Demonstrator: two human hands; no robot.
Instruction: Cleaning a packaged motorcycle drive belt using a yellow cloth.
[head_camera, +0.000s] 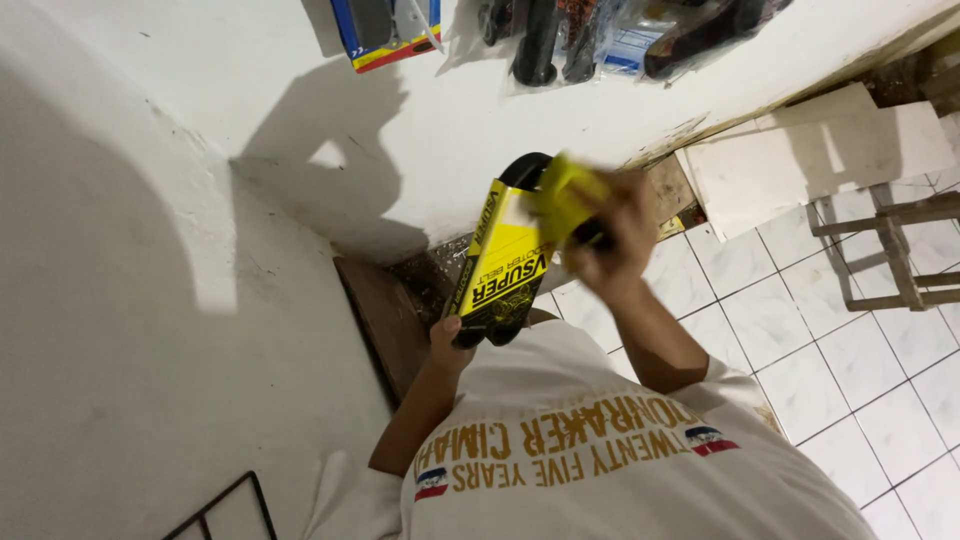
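- Two hands raised in front of a white shirt (620, 470) with gold lettering, both on one yellow-and-black sleeve package (505, 265) with a black belt loop (525, 170) showing at its far end.
- Left hand (450, 345) at the near, lower end of the package, thumb pressed against its black bottom edge, fingers closed round it from behind.
- Right hand (615, 235) at the far, upper end, blurred, fingers curled round the yellow flap and the black loop.
- Package held upright in the air, slightly tilted, between chest and white wall (200, 150), well above the floor.
- Hanging on the wall, far side: blue-and-red carton (385, 35) and clear bags of dark parts (600, 35).
- White tiled floor (880, 390) to the right, with a wooden frame (900, 245) and pale boards (800, 150) leaning near the wall base.
- Black wire rack corner (225, 510) at near left.
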